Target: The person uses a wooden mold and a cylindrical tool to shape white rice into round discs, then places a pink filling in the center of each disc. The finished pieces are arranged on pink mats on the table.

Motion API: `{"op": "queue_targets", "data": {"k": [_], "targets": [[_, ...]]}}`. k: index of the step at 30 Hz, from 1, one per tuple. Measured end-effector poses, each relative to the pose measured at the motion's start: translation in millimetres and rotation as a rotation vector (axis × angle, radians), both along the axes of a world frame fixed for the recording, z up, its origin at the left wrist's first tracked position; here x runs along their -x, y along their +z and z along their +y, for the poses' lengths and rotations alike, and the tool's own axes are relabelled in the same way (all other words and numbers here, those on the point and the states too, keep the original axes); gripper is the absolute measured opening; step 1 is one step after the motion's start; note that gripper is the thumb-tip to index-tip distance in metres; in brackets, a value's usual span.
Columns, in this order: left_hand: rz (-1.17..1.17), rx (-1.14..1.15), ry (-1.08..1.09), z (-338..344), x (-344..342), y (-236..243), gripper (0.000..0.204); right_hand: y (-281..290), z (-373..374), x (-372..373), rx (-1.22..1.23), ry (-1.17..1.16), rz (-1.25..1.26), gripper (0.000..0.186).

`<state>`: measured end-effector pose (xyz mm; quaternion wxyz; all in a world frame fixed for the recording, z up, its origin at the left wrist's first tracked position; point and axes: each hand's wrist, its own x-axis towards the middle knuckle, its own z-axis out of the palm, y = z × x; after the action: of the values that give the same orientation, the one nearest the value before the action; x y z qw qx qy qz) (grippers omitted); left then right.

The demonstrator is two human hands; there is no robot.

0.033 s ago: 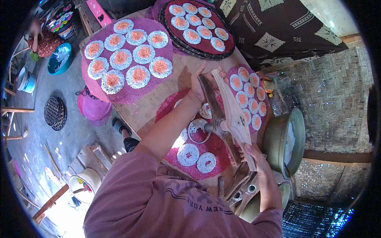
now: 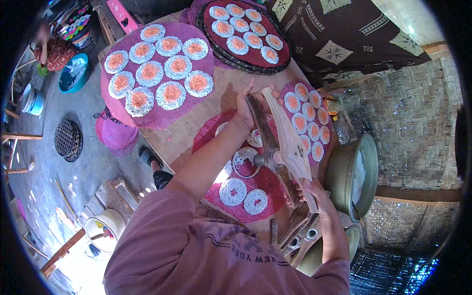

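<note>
A two-handled wooden press (image 2: 290, 135) is held between my two hands over the work table. Its upper bar is pale wood, and its lower bar is darker, with a short cylinder at the middle. My left hand (image 2: 244, 104) is closed round the far ends of both bars. At the near ends my right hand (image 2: 317, 194) grips them, with the thumb on the pale bar. Below the cylinder a round ring (image 2: 246, 162) lies on a dark red cloth (image 2: 219, 199), with white lacy strands inside it. White lacy rounds (image 2: 232, 191) lie beside it, some hidden by my left forearm.
Purple cloth (image 2: 114, 101) at far left and a dark round tray (image 2: 209, 37) hold white rounds with orange centres. More lie on a cloth (image 2: 318, 101) at right. A large metal pot (image 2: 339, 169) stands right. Wooden press parts (image 2: 300, 236) lie near me. A person (image 2: 55, 51) sits far left.
</note>
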<state>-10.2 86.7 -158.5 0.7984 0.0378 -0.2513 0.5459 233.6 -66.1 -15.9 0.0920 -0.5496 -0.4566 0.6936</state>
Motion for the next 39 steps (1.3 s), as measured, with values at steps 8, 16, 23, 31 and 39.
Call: {"op": "queue_targets", "data": {"k": [8,16,23,31,39], "targets": [[0.161,0.188,0.004,-20,2,-10,0.060,-13,-14,-9,0.075,-0.098,0.060,0.070],[0.343,0.256,0.070,-17,30,0,0.054,-39,-7,9,0.068,-0.053,0.146,0.069],[0.165,0.091,0.080,22,35,10,0.052,-29,15,20,-0.069,-0.007,0.062,0.082],[-0.140,0.066,0.042,26,28,-1,0.038,-114,32,51,0.342,-0.212,0.985,0.066],[-0.063,0.094,0.350,37,52,-6,0.027,-126,28,61,0.240,-0.216,0.671,0.055]]}}
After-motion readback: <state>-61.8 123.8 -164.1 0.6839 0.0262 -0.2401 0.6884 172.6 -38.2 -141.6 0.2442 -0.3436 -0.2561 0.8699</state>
